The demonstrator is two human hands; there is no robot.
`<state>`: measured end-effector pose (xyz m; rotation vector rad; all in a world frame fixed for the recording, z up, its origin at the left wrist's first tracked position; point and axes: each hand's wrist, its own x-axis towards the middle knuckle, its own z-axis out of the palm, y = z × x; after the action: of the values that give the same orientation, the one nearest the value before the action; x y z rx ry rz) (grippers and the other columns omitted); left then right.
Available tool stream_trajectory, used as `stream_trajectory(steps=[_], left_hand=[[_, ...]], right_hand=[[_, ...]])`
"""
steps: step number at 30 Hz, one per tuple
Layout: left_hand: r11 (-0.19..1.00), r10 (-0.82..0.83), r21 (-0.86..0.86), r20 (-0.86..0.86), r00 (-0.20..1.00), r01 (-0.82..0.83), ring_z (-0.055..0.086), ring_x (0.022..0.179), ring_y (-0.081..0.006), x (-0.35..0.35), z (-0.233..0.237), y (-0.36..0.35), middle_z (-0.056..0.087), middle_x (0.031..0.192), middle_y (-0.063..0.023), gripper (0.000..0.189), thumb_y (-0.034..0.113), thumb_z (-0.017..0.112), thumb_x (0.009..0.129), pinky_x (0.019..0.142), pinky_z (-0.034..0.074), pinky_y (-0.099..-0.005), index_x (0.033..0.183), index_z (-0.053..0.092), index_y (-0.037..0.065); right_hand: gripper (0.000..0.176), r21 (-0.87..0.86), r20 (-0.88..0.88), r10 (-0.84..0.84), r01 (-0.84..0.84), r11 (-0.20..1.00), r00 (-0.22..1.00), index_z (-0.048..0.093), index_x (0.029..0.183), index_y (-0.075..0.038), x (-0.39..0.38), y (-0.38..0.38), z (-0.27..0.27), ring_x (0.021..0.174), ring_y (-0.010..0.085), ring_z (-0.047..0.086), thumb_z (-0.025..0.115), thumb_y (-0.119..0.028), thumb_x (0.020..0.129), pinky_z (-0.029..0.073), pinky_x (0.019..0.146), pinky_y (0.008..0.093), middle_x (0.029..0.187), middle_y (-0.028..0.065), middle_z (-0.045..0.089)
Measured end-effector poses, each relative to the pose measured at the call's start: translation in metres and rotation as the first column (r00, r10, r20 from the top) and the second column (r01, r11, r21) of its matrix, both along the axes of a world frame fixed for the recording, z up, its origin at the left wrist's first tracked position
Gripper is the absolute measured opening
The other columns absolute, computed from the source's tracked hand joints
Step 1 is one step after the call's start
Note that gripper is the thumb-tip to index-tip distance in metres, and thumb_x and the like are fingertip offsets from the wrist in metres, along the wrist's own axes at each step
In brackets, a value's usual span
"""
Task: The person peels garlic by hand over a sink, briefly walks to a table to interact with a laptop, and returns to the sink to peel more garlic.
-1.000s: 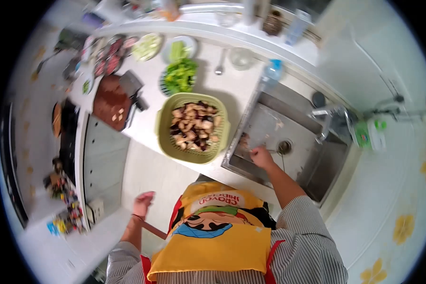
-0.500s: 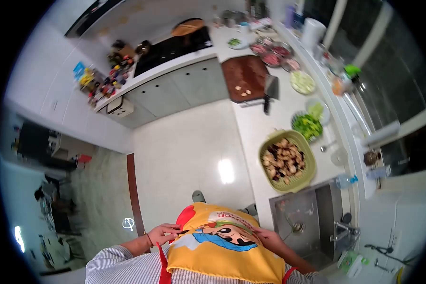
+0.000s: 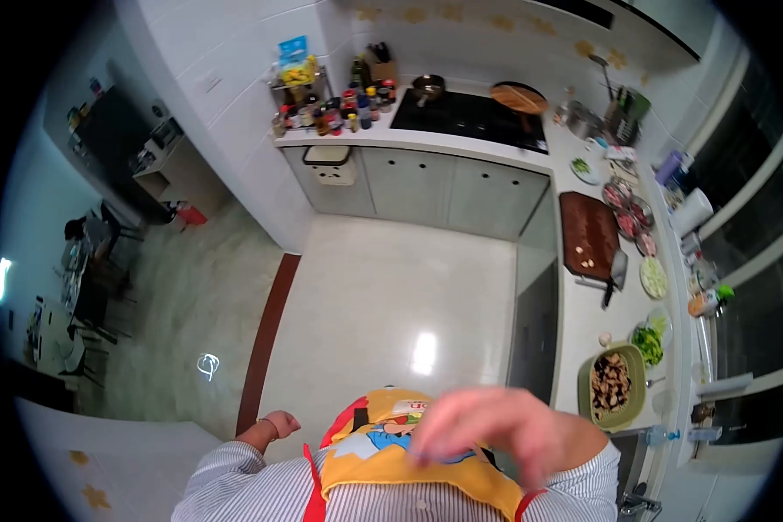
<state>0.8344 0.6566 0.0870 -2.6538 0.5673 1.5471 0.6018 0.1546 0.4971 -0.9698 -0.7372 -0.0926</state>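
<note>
At the bottom of the view, the right hand (image 3: 496, 431) hangs before the yellow cloth apron (image 3: 378, 457), too blurred to tell its grip. The left hand (image 3: 280, 424) is loosely clenched at the side, empty. Both are well apart from the white counter (image 3: 583, 317). Judged progress: cutting looks largely done. The green slotted plastic basket (image 3: 585, 387) holds brown chopped pieces. The dark rectangular wooden board (image 3: 587, 230) bears a few pale bits, with a knife (image 3: 616, 274) at its edge. Cooking on the glossy black hob (image 3: 474, 117) seems outstanding
</note>
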Motion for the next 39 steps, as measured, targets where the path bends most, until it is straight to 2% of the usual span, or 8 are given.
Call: stream_trajectory(steps=[8,14,16,17,23,30,35,39], left_hand=[[0.836,0.462,-0.357,0.05,0.886,-0.416,0.069,0.087,-0.0285,0.052,-0.014,0.036,0.073,0.089,-0.0153,0.035,0.038,0.063,0.088,0.082,0.053,-0.039,0.089,0.073,0.005],[0.985,0.152,-0.084,-0.021,0.988,-0.153,0.068,0.095,-0.0337,0.028,-0.074,0.074,0.073,0.102,-0.0153,0.033,0.036,0.061,0.088,0.088,0.052,-0.0425,0.101,0.072,0.007],[0.936,0.331,-0.096,-0.08,0.94,-0.338,0.068,0.095,-0.0335,0.027,-0.086,0.092,0.073,0.102,-0.0152,0.033,0.036,0.061,0.089,0.088,0.052,-0.0425,0.102,0.072,0.008],[0.897,0.42,-0.105,-0.106,0.901,-0.43,0.068,0.095,-0.0334,0.034,-0.089,0.098,0.073,0.102,-0.0151,0.033,0.036,0.061,0.089,0.088,0.052,-0.0425,0.102,0.072,0.008],[0.535,0.83,-0.125,-0.105,0.547,-0.835,0.068,0.095,-0.0328,0.044,-0.086,0.122,0.073,0.103,-0.0146,0.033,0.036,0.061,0.089,0.088,0.052,-0.0426,0.104,0.072,0.008],[0.042,0.987,-0.126,-0.15,0.061,-0.991,0.068,0.096,-0.0322,-0.046,-0.119,0.08,0.073,0.104,-0.014,0.034,0.036,0.061,0.09,0.088,0.052,-0.0426,0.106,0.072,0.009],[0.016,0.977,-0.048,-0.21,0.025,-0.999,0.068,0.096,-0.0317,0.001,-0.134,0.136,0.073,0.105,-0.0136,0.034,0.036,0.061,0.09,0.089,0.052,-0.0426,0.108,0.072,0.009],[0.201,0.966,-0.007,-0.166,0.199,-0.98,0.068,0.096,-0.0313,0.116,-0.128,0.242,0.073,0.105,-0.0132,0.034,0.036,0.061,0.091,0.089,0.052,-0.0427,0.109,0.072,0.009]], right_hand=[[0.043,0.152,0.44,0.097,-0.18,0.972,0.893,0.072,0.109,0.005,0.165,0.104,0.061,0.099,0.034,0.059,0.062,-0.035,0.093,0.052,0.081,0.0408,0.12,0.0255,0.054],[0.026,-0.432,-0.285,0.001,-0.13,0.893,0.958,0.063,0.115,-0.006,0.296,0.135,0.081,0.097,0.0295,0.062,0.061,-0.017,0.092,0.05,0.08,0.0439,0.106,0.0131,0.061],[0.02,-0.385,0.733,-0.064,0.49,0.782,0.677,0.067,0.095,-0.002,0.347,0.202,0.036,0.085,0.0331,0.064,0.065,-0.021,0.088,0.051,0.071,0.0436,0.098,0.0162,0.065],[0.021,-0.406,0.829,0.039,0.552,0.728,0.558,0.067,0.095,-0.002,0.361,0.205,0.032,0.086,0.033,0.063,0.065,-0.021,0.087,0.051,0.072,0.0436,0.099,0.0163,0.065],[0.025,-0.79,0.59,0.355,0.426,0.442,0.726,0.066,0.098,-0.001,0.469,0.102,0.054,0.095,0.0325,0.062,0.065,-0.022,0.085,0.05,0.078,0.044,0.104,0.0174,0.063],[0.03,-0.898,0.439,0.79,0.173,0.405,0.428,0.064,0.102,0.0,0.614,0.296,0.021,0.106,0.0318,0.06,0.065,-0.022,0.082,0.049,0.086,0.0444,0.11,0.0187,0.061],[0.04,-0.992,-0.124,0.915,-0.07,-0.104,0.384,0.06,0.124,-0.005,0.748,0.447,-0.069,0.11,0.0336,0.059,0.06,-0.033,0.095,0.049,0.092,0.0451,0.111,0.0162,0.062],[0.064,-0.839,-0.396,0.826,-0.523,-0.148,0.401,0.043,0.149,-0.006,0.862,0.501,-0.173,0.129,0.0332,0.052,0.056,-0.044,0.099,0.041,0.107,0.0407,0.141,0.0201,0.053]])
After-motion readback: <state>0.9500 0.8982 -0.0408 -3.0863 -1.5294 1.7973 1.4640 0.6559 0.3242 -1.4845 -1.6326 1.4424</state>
